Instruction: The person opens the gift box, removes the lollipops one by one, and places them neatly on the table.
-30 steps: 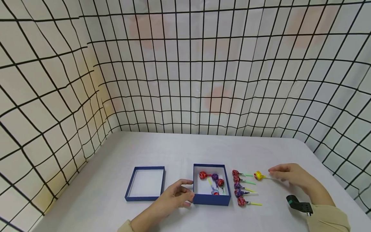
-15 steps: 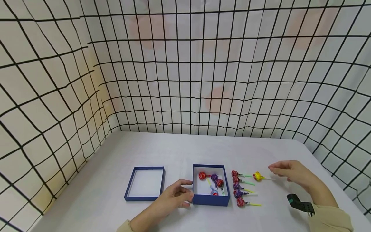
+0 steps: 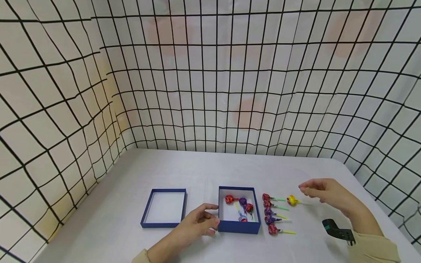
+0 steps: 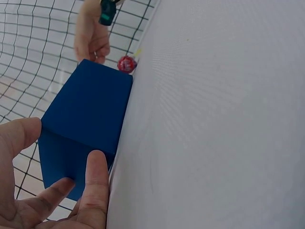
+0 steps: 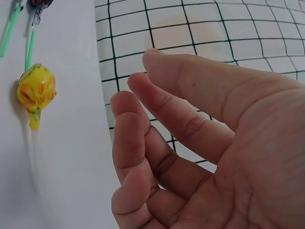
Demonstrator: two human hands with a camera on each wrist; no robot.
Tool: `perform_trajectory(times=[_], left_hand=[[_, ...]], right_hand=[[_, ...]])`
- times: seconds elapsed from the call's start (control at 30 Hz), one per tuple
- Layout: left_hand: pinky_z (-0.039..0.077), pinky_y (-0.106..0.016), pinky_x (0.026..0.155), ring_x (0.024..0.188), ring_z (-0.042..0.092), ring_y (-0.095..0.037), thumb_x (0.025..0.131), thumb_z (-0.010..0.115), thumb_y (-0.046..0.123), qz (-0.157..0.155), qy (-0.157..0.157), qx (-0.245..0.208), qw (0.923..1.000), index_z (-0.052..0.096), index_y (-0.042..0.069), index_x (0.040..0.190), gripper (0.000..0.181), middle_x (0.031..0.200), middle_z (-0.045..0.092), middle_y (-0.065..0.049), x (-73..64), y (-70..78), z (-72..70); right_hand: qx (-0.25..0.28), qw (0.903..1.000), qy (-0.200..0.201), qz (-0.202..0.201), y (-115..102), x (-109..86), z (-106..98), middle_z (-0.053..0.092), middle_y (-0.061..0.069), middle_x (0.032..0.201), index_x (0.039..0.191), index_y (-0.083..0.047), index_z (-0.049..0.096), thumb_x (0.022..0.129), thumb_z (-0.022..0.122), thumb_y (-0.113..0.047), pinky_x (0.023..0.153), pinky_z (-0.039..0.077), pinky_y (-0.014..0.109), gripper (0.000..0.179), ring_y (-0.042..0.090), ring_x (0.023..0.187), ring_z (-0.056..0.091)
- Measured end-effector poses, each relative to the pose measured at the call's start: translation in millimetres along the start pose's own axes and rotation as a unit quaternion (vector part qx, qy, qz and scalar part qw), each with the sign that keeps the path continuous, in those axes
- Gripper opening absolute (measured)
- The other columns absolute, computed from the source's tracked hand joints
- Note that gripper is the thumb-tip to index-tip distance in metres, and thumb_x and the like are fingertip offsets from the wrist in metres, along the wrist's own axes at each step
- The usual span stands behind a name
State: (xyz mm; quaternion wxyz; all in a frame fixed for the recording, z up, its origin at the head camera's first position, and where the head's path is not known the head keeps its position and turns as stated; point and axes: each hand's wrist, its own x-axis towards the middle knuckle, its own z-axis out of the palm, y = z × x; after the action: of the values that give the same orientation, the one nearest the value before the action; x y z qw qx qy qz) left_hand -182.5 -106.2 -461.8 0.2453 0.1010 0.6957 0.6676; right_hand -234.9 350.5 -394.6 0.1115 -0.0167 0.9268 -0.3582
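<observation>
My left hand is at the left wall of a blue box, its fingertips touching that side in the left wrist view. Inside the box lie several wrapped lollipops, among them a red one and a purple one. My right hand hovers above the table with loosely bent fingers and nothing in them. Just left of it a yellow lollipop lies with its pale stick pointing right. Between it and the box, several red and purple lollipops lie in a column, sticks pointing right.
A shallow blue-rimmed lid, white inside, lies left of the box. White cloth covers the table. Black grid netting over pale walls rises behind and at both sides. A black wrist camera sits by the right sleeve.
My right hand has lifted away from the yellow lollipop's stick, then shifted slightly left above it. The yellow lollipop stays on the table. My left hand keeps its place at the box.
</observation>
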Motion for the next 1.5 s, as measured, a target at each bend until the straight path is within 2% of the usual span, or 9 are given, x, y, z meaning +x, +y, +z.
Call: perform_trajectory(times=[0.5, 0.77, 0.93, 1.07, 1.2, 1.37, 1.5], left_hand=[[0.065, -0.033, 0.092, 0.102, 0.068, -0.018, 0.106, 0.07, 0.025, 0.006, -0.005, -0.001, 1.0, 0.051, 0.006, 0.154, 0.055, 0.118, 0.066, -0.01, 0.4, -2.8, -1.5], [0.066, -0.032, 0.09, 0.101, 0.068, -0.018, 0.105, 0.071, 0.023, 0.016, -0.004, -0.011, 0.9998, 0.052, 0.004, 0.153, 0.055, 0.117, 0.066, -0.01, 1.5, -3.2, 0.2], [0.066, -0.032, 0.091, 0.101, 0.068, -0.018, 0.105, 0.071, 0.023, 0.021, -0.009, -0.01, 0.9997, 0.051, 0.004, 0.153, 0.056, 0.118, 0.066, -0.011, 1.0, -2.2, 0.5], [0.066, -0.033, 0.091, 0.101, 0.068, -0.018, 0.106, 0.07, 0.024, 0.02, -0.005, -0.006, 0.9998, 0.051, 0.004, 0.153, 0.055, 0.119, 0.066, -0.011, 0.0, -1.3, -1.1], [0.066, -0.032, 0.091, 0.101, 0.067, -0.018, 0.105, 0.071, 0.023, 0.017, -0.005, -0.007, 0.9998, 0.052, 0.004, 0.152, 0.054, 0.118, 0.066, -0.011, -0.1, -2.1, -2.1], [0.065, -0.032, 0.091, 0.1, 0.067, -0.018, 0.105, 0.072, 0.023, 0.016, -0.005, -0.01, 0.9998, 0.052, 0.004, 0.152, 0.055, 0.117, 0.066, -0.01, -0.2, -3.4, -1.3], [0.066, -0.032, 0.09, 0.1, 0.067, -0.018, 0.105, 0.071, 0.022, 0.016, -0.001, -0.011, 0.9998, 0.053, 0.004, 0.152, 0.053, 0.116, 0.066, -0.01, 0.2, -3.2, -0.3]], right_hand=[[-0.008, 0.9982, -0.011, -0.058, -34, -12.5, 13, 0.077, 0.007, 0.114, 0.136, -0.004, 0.069, 0.107, 0.066, -0.038, 0.073, 0.05, 0.033, 0.045, 0.016, 0.093, 0.062], [-0.001, 0.9964, -0.015, -0.084, -57, -18.3, 25, 0.076, 0.007, 0.101, 0.13, -0.004, 0.072, 0.105, 0.069, -0.033, 0.068, 0.051, 0.03, 0.038, 0.018, 0.084, 0.063], [-0.007, 0.9932, -0.023, -0.114, -80, -19.6, 34, 0.075, 0.003, 0.093, 0.123, -0.006, 0.075, 0.104, 0.071, -0.028, 0.065, 0.052, 0.028, 0.029, 0.017, 0.079, 0.063], [-0.016, 0.9894, -0.04, -0.139, -104, -14.7, 42, 0.073, 0.001, 0.088, 0.117, -0.008, 0.076, 0.102, 0.074, -0.027, 0.056, 0.049, 0.027, 0.025, 0.016, 0.073, 0.058], [-0.027, 0.9861, -0.065, -0.151, -123, -6.0, 51, 0.074, 0.001, 0.086, 0.114, -0.007, 0.077, 0.1, 0.075, -0.025, 0.059, 0.052, 0.027, 0.023, 0.016, 0.073, 0.06], [-0.057, 0.9805, -0.094, -0.163, -141, 7.1, 66, 0.072, -0.001, 0.079, 0.107, -0.007, 0.078, 0.098, 0.076, -0.02, 0.059, 0.05, 0.028, 0.016, 0.017, 0.071, 0.061], [-0.077, 0.9776, -0.113, -0.16, -155, 14.6, 78, 0.074, 0.0, 0.081, 0.101, -0.006, 0.078, 0.096, 0.077, -0.014, 0.06, 0.053, 0.027, 0.01, 0.014, 0.069, 0.061]])
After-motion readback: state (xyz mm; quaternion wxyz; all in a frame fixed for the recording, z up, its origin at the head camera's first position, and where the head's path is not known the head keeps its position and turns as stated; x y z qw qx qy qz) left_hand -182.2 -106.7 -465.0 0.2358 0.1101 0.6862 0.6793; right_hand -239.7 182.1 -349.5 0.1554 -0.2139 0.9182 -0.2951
